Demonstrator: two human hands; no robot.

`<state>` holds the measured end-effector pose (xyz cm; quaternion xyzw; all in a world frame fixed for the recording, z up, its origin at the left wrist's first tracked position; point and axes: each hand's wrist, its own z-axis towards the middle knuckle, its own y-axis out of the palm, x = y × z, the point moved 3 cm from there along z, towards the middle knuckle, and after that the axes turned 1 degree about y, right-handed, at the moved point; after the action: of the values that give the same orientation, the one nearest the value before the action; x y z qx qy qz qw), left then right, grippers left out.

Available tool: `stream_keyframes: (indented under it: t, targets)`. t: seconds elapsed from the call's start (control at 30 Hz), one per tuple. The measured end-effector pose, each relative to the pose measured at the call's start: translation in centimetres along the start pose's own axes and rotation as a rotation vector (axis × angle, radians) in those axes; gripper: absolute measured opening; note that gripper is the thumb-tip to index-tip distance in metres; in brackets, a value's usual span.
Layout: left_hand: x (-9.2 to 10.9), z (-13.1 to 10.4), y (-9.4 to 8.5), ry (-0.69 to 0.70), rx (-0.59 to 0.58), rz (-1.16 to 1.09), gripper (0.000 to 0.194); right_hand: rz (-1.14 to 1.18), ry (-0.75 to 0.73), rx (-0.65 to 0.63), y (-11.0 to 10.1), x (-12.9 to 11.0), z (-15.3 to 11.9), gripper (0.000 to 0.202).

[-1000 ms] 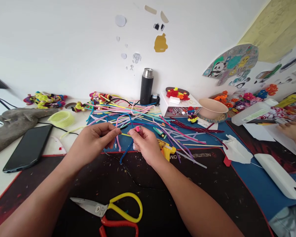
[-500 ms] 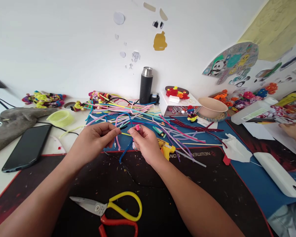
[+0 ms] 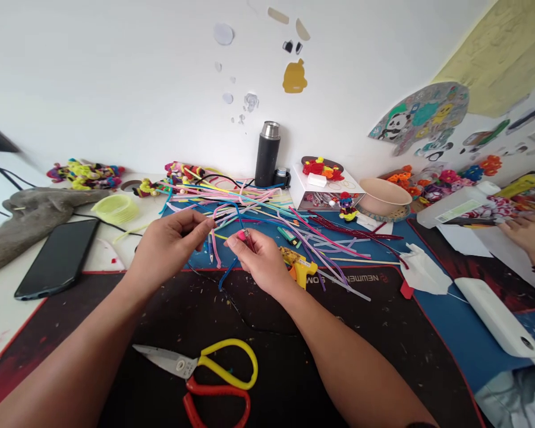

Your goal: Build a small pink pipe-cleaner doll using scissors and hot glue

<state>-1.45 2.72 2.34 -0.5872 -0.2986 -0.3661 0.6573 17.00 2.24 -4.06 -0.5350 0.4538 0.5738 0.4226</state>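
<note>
My left hand (image 3: pixel 176 242) is raised above the mat, thumb and forefinger pinched together; whatever is between them is too small to make out. Just to its right, my right hand (image 3: pixel 261 252) grips a small pink lighter (image 3: pixel 242 236) with a metal end, mostly covered by the fingers. A gap separates the two sets of fingertips. A blue pipe cleaner (image 3: pixel 226 274) shows behind and below my right hand; I cannot tell if the hand touches it. Scissors (image 3: pixel 191 364) with one yellow and one red handle lie open on the black mat (image 3: pixel 294 356) below my hands.
Behind my hands spreads a pile of coloured pipe cleaners (image 3: pixel 232 196). A yellow glue gun (image 3: pixel 301 267) lies beyond my right hand. A black flask (image 3: pixel 267 154) stands by the wall, near a white box (image 3: pixel 312 193). At left is a phone (image 3: pixel 56 258); at right, another person's hand (image 3: pixel 528 238).
My left hand has drawn slightly up and away from my right hand. The dark tip seen earlier at its fingertips no longer shows. The whole view has shifted a little.
</note>
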Motion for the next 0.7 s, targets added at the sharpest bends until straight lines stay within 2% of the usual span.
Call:
stream_keyframes:
  t: [0.17, 0.3, 0.4, 0.57, 0.7]
  targets:
    - [0.0, 0.4, -0.8, -0.006, 0.085, -0.017, 0.036, -0.377, -0.139, -0.169, 1.7, -0.2, -1.3, 0.035]
    - [-1.3, 0.8, -0.7, 0.004, 0.089, -0.042, 0.036, -0.832, -0.280, -0.364, 3.6, 0.4, -2.9, 0.022]
    - [-2.2, 1.1, -0.5, 0.036, 0.086, -0.044, 0.038, -1.096, -0.339, -0.449, 4.9, 0.7, -3.8, 0.021]
    - [-1.7, 1.1, -0.8, 0.023, 0.094, 0.019, 0.042, -1.268, -0.369, -0.482, 6.7, 0.8, -4.1, 0.024]
    - [-1.2, 0.9, -1.0, 0.029, 0.094, 0.045, 0.044, -1.311, -0.390, -0.517, 7.6, 0.2, -4.0, 0.026]
